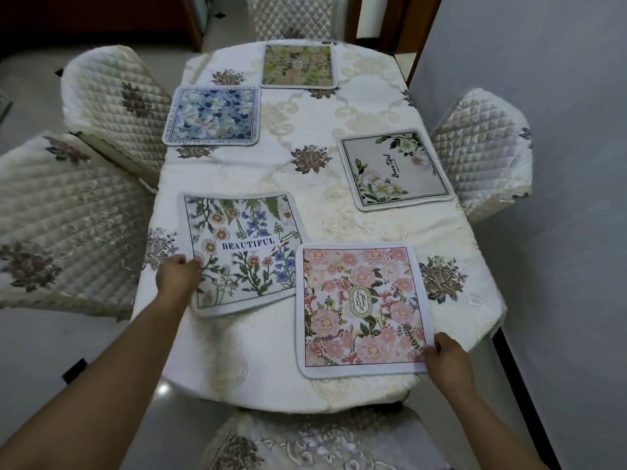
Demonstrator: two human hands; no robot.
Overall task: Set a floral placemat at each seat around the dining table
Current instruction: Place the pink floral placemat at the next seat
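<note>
Several floral placemats lie on the dining table (271, 351), which has a cream embroidered cloth. My left hand (178, 274) grips the left edge of the wildflower mat printed BEAUTIFUL (242, 252), which lies askew at the near left. My right hand (444, 359) pinches the near right corner of the pink mat printed GARDEN (359, 310) at the near edge. The pink mat's left edge overlaps the wildflower mat's right side. A blue mat (212, 115) lies far left, a green-yellow mat (298, 66) at the far end, a white mat with green leaves (395, 169) on the right.
Quilted cream chairs ring the table: two on the left (112, 96) (61, 218), one at the far end (291, 15), one on the right (481, 144), one just below me (315, 446). A grey wall (559, 232) runs close along the right side.
</note>
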